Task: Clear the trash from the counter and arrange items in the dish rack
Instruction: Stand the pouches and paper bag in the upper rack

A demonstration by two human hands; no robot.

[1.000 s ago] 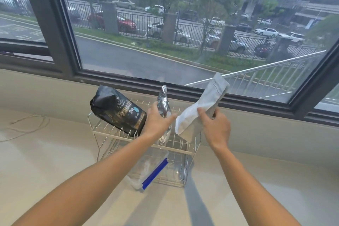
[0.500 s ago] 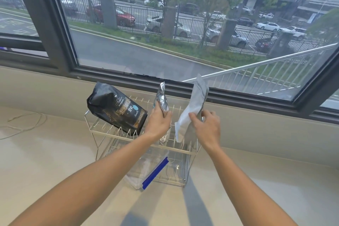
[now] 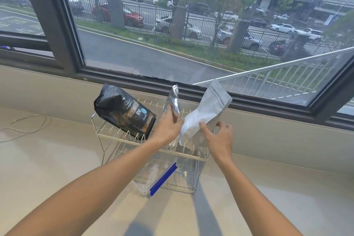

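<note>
A two-tier wire dish rack (image 3: 107,136) stands on the pale counter under the window. A black coffee bag (image 3: 122,111) leans in its upper left slots. My left hand (image 3: 168,126) grips a crinkled silver foil pouch (image 3: 174,99) standing upright in the middle slots. To its right a white flat pouch (image 3: 205,115) leans up and to the right, its lower end in the rack. My right hand (image 3: 220,138) holds that pouch's lower part, thumb on its front. A clear zip bag with a blue strip (image 3: 163,179) lies on the lower tier.
The window sill and dark frame (image 3: 249,101) run just behind the rack. A thin pale cord (image 3: 28,126) loops on the counter at the far left. Bare counter (image 3: 268,197) spreads right of the rack and in front of it.
The white pouch, nearly edge-on half a second ago, has tilted right and shows its flat face again. My left hand stays on the silver pouch.
</note>
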